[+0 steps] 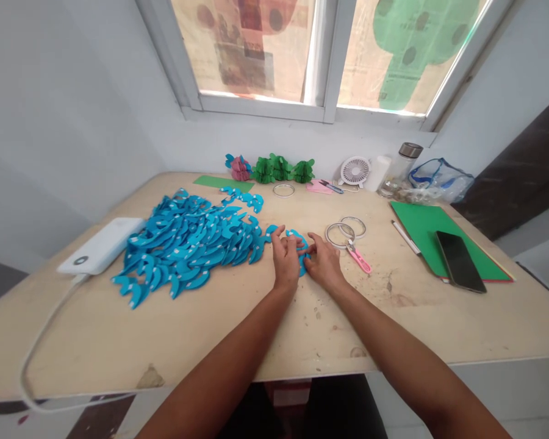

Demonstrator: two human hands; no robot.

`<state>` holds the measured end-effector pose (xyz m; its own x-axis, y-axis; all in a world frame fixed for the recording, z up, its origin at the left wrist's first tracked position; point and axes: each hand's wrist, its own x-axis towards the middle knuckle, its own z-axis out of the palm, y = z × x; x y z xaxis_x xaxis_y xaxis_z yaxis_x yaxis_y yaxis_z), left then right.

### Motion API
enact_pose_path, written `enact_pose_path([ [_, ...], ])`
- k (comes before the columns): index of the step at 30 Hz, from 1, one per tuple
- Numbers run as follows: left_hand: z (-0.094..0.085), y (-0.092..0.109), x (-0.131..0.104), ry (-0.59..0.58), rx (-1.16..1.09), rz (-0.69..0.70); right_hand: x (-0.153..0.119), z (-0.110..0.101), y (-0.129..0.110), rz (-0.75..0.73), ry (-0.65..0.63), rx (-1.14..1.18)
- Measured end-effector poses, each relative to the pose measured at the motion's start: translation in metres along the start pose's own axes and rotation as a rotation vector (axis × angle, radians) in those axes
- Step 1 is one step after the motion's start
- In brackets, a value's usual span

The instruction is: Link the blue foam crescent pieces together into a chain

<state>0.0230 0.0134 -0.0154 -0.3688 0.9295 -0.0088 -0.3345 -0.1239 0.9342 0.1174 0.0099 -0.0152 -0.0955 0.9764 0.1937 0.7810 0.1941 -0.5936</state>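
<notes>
Across your pale wooden surface (219, 332), a broad heap of curved blue paper pieces (187, 238) spreads on the left, its near pieces loose enough that a sweep of your forearm could scatter them. Green sheets (416, 235) lie at right, under a dark phone (460, 261). A white power bank (103, 244) sits just beside the heap, its cable (43, 341) running over the near edge; a snagged cable could drag it into the paper.

Your left hand (286, 259) and right hand (326, 263) work close together at the centre, fingers bent and narrow about a few blue pieces (304, 266); whether either one truly pinches the paper, you cannot tell from this view. Pressed unevenly there, the thin paper may crease or slip askew.

Two tape rolls (328, 239) and pink snips (359, 260) rest beyond your right hand, where a wide reach might knock them. Smallest, white patches (177, 250) dot the blue; if sticky, they may cling wrongly.
</notes>
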Motion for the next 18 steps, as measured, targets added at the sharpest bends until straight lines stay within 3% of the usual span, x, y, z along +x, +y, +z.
enact_pose_path([
  [18,0.0018,0.009,-0.0064,0.021,-0.095,-0.065,0.0007,-0.0002,0.0054,-0.042,0.021,-0.005],
])
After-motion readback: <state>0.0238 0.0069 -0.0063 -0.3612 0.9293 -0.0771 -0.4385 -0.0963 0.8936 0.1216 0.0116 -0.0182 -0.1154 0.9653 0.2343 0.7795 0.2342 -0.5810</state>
